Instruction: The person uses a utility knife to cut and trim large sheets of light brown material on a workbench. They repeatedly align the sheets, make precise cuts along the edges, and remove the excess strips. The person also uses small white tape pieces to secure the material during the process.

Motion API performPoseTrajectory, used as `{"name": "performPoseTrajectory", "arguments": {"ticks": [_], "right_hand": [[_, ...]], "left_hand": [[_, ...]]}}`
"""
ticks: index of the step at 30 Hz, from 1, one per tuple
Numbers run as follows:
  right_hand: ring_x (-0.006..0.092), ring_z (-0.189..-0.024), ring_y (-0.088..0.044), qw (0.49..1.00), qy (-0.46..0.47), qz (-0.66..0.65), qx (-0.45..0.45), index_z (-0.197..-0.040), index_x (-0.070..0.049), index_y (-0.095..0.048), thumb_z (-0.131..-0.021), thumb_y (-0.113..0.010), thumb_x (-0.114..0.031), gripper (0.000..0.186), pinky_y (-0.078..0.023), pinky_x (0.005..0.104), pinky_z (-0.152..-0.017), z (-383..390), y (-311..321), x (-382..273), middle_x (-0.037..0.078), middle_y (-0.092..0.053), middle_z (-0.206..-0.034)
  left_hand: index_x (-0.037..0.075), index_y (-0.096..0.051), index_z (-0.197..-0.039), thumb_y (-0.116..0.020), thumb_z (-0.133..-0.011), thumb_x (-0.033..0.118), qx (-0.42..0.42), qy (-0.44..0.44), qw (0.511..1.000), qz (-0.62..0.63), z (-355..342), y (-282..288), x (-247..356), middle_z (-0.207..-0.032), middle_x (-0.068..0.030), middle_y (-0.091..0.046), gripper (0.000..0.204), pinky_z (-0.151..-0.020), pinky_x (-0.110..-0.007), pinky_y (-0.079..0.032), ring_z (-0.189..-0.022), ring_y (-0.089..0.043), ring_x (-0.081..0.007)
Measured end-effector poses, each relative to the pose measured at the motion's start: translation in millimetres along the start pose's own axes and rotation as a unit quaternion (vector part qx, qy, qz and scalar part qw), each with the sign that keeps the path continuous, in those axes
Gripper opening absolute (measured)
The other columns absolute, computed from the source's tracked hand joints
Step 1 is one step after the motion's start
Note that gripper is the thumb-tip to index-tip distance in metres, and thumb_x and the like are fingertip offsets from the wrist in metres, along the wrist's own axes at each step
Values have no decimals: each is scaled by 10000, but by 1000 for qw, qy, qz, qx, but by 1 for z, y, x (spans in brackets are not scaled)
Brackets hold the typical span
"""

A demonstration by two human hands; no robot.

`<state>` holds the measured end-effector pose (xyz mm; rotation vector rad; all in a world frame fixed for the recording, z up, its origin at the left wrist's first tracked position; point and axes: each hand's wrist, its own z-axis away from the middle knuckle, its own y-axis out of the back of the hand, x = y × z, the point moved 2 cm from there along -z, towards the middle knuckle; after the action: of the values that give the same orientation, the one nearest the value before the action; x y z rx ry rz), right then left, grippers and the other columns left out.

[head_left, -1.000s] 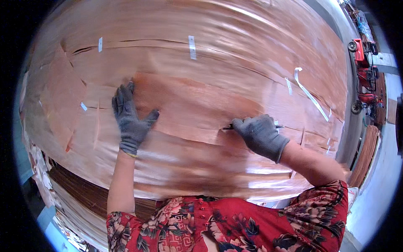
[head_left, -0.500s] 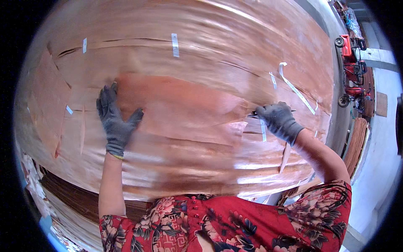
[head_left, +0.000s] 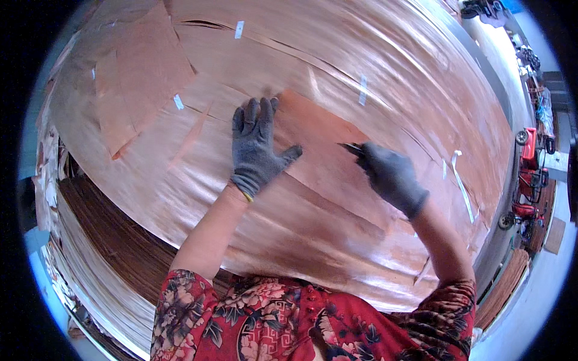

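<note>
My left hand [head_left: 257, 144], in a grey glove, lies flat with fingers spread on the left part of an orange-brown veneer patch [head_left: 310, 114], on a large wrinkled, split veneer sheet [head_left: 391, 66]. My right hand [head_left: 388, 180], gloved alike, grips a dark knife [head_left: 355, 148], its blade pointing left at the patch’s right part. White tape pieces [head_left: 239, 30] are stuck on the sheet, and a curled white strip [head_left: 463, 186] lies at the right. Another loose veneer piece [head_left: 141, 78] rests at upper left.
Stacked veneer edges [head_left: 108, 222] show beneath the sheet at lower left, and another stack [head_left: 509, 283] stands at lower right. Beyond the sheet’s right edge are red wheeled vehicles [head_left: 528, 150] and, farther up, what looks like a person [head_left: 545, 96], small and unclear.
The view has swung, shifting the scene in the picture. My right hand has turned, its blade now angled up-left against the patch. My left hand still presses on the patch, fingers spread.
</note>
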<state>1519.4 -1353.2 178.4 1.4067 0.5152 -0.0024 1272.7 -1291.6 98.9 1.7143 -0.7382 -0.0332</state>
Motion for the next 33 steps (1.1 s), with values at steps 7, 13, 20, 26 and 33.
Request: {"name": "performPoseTrajectory", "arguments": {"ticks": [7,13,20,26,33], "right_hand": [[288,-587,-628,990,77,122,-7,-854,-101,-555,-795,-585,-169,95,-467,407,-486,-93,-35,-26,111,-615,-671],[239,-593,-658,982,126,139,-10,-774,-143,-599,-786,-572,-153,31,-469,381,-468,-119,-42,-33,75,-660,-687],[234,-622,-669,984,98,146,-35,-801,-146,-611,-787,-575,-155,40,-466,400,-484,-120,-45,-40,66,-673,-717],[255,-629,-668,991,-1,116,-71,-841,-118,-579,-808,-560,-167,63,-459,407,-449,-94,-40,-23,91,-662,-712],[302,-606,-645,983,-111,123,-82,-892,-80,-506,-874,-494,-164,87,-466,416,-461,-22,-28,3,129,-625,-676]], "left_hand": [[-1,-182,-1412,-738,-630,530,-3,18,1000,25,-1,3,3,-1432,-118,-334,1098,-1094,-493,-150,-1314,-278,-352],[-23,-135,-1407,-788,-598,481,27,17,998,53,-2,5,4,-1405,-116,-378,1155,-1091,-491,-153,-1301,-296,-345],[3,-176,-1413,-757,-611,526,6,21,1000,0,0,0,3,-1403,-132,-372,1121,-1096,-500,-130,-1331,-250,-350],[57,-289,-1413,-650,-703,560,-54,-3,998,-39,-2,1,4,-1464,-101,-292,942,-1105,-508,-93,-1359,-195,-368],[79,-390,-1378,-597,-742,562,-56,-15,997,-60,-1,0,5,-1463,-98,-309,825,-1104,-511,-85,-1360,-195,-363]]}}
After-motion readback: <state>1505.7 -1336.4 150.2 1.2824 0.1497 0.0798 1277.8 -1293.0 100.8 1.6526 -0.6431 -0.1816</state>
